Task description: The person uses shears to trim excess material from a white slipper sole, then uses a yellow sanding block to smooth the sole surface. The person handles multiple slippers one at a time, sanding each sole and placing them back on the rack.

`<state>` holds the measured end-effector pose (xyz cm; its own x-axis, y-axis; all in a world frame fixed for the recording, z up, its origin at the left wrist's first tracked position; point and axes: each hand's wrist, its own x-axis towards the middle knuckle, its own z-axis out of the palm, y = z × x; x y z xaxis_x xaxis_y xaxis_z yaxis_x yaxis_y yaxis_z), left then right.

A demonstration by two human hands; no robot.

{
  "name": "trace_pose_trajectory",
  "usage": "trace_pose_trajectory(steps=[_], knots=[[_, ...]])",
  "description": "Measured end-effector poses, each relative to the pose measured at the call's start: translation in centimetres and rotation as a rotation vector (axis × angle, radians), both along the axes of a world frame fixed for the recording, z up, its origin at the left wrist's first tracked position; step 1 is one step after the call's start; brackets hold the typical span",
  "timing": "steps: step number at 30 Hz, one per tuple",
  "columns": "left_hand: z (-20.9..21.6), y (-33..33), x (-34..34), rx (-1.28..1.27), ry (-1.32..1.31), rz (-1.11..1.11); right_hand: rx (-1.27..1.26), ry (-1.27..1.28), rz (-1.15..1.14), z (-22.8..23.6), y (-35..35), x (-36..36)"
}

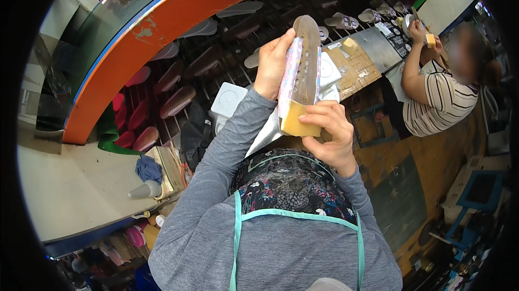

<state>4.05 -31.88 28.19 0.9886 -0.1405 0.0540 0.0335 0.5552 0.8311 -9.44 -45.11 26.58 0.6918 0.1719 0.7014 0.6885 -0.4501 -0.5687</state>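
Observation:
My left hand (pixel 273 64) is closed around the side of a brown shoe last (pixel 307 58), which is held up with its toe away from me. Pink and blue patterned material (pixel 290 67) wraps along the last's edges, and a row of small holes or dots runs down its face. Between the fingers and thumb of my right hand (pixel 333 131) is a yellow sponge (pixel 299 121). It overlaps the near end of the last; whether it presses on it, I cannot tell. White containers (pixel 229 99) stand beyond my forearms.
A rack (pixel 216 53) with rows of lasts and soles runs under an orange curved frame (pixel 146 31). Cardboard (pixel 354 68) lies on the bench to the right. A co-worker in a striped shirt (pixel 440 99) sits at far right, holding another sponge (pixel 430 41). A grey cone (pixel 145 189) lies at left.

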Motion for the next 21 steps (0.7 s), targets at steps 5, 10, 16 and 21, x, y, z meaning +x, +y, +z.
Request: trace_pose_trajectory(steps=[5,10,16,21], knots=[[0.6,0.7,1.1,-0.021,-0.052,0.115,0.033,0.011,0.015,-0.3,0.4,-0.7],[0.8,1.4,1.1,-0.071,-0.273,0.303,0.139,0.075,-0.049,-0.8,0.9,-0.9],[0.7,2.1,1.0,-0.108,-0.298,0.418,0.299,0.167,0.096,-1.2,0.3,-0.2],[0.1,2.5,1.2,-0.105,-0.156,0.355,0.266,0.104,-0.111,-1.0,0.6,1.3]])
